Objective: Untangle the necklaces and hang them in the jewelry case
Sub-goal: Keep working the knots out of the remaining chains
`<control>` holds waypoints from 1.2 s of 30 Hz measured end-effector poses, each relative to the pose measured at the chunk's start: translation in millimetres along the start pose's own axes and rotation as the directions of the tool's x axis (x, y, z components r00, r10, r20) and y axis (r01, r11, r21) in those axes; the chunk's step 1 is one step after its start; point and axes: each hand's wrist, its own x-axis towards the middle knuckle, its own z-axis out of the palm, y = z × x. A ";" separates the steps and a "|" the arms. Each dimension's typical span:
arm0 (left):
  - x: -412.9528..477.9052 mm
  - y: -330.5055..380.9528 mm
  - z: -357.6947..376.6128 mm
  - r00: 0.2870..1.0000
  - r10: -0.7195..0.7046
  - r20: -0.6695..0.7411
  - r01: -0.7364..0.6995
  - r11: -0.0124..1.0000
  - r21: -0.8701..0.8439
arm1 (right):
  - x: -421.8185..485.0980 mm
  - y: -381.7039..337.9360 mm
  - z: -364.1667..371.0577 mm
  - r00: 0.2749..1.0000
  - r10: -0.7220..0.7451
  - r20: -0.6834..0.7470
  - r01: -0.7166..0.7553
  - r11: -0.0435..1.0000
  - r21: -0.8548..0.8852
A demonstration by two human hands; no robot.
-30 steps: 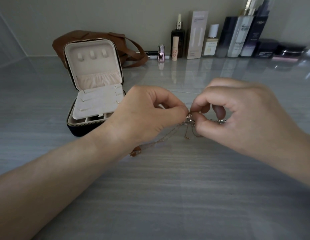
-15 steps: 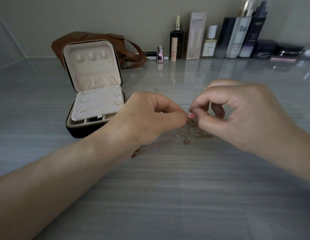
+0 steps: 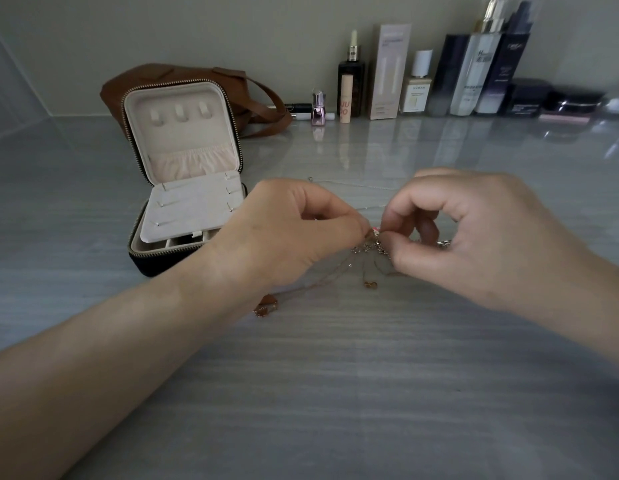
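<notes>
Both forearms reach in over the grey streaked tabletop [image 3: 335, 393], wrists slightly raised, the hands meeting at centre. The left hand [image 3: 287, 233] has its fingers curled and pinches, between thumb and forefinger, the knotted tangle of thin rose-gold and silver necklace chains [image 3: 365, 249]. The right hand [image 3: 474, 233] pinches the same knot from the other side, its remaining fingers arched above. Loose chains trail from the knot down to the tabletop, ending in a small amber pendant [image 3: 266, 306] beside the left wrist. The open dark zippered jewelry case with cream lining [image 3: 183, 188] stands just behind the left hand, with nothing on its hooks.
</notes>
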 end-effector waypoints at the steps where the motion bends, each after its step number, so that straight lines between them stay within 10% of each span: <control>1: 0.2 0.4 -0.2 1.000 -0.011 0.002 0.011 1.000 -0.023 | -0.3 0.0 -0.4 1.000 0.012 -0.006 -0.012 1.000 -0.001; 9: 1.1 0.1 0.2 0.998 -0.057 -0.008 0.056 0.996 -0.068 | -1.1 0.7 7.4 0.980 0.116 0.165 -0.112 0.993 -0.029; 16: 0.9 -0.3 0.8 1.000 -0.028 0.006 0.028 0.998 -0.052 | -1.6 1.9 3.8 0.997 0.070 -0.013 -0.069 0.995 0.074; 36: 1.4 0.4 -1.6 1.000 0.030 -0.004 -0.031 0.998 -0.050 | -0.5 -0.9 2.9 0.990 0.129 0.052 -0.137 0.969 0.206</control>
